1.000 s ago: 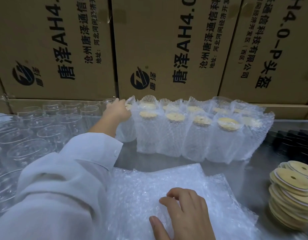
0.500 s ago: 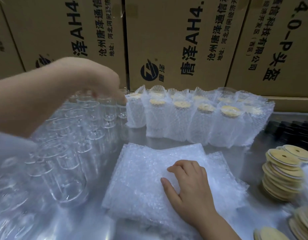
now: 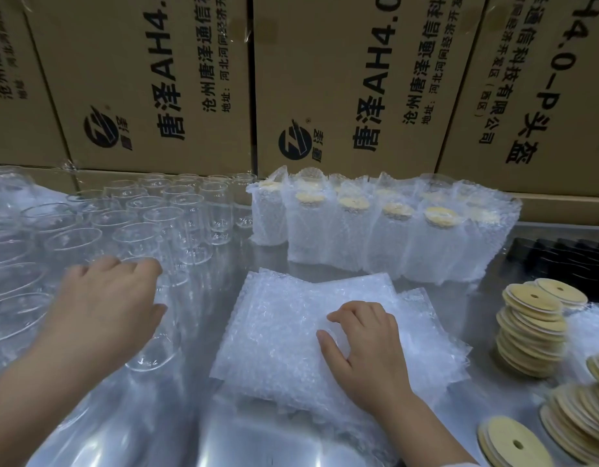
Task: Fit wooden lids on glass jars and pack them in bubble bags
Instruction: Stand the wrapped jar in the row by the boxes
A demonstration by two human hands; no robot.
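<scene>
Jars of clear glass [image 3: 129, 210], open-mouthed and without lids, stand in close rows on the left part of the shiny metal table [image 3: 197, 416]. Your left hand [image 3: 102, 298] is over the nearest clear glass jar at the front edge of that group [image 3: 153, 345]. Its fingers are bent over the jar's mouth and the thumb is at its side. The hand is blurred, so I cannot tell whether you actually grip the jar or only touch it.

Just right of that jar, in the middle of the table, lies a flat stack of white bubble-wrap bags [image 3: 284, 318]. Your right hand [image 3: 365, 345] rests on the top bag. The fingers are loosely bent, the tips are on the plastic and the thumb is spread to the side, with nothing pinched between them.

Behind the stack stands a row of finished jars in bubble bags [image 3: 375, 237]. They are upright, touching one another, with pale round wooden lids showing through the open tops. The leftmost one stands right beside the last of the bare jars.

On the right side of the table are leaning stacks of pale round wooden lids with a small centre hole [image 3: 530, 328], and more of them lie at the near right corner. Behind them is a group of black objects [image 3: 560, 261], too dark to make out.

Brown cardboard boxes with black printing [image 3: 150, 79] form a wall along the back of the table.
</scene>
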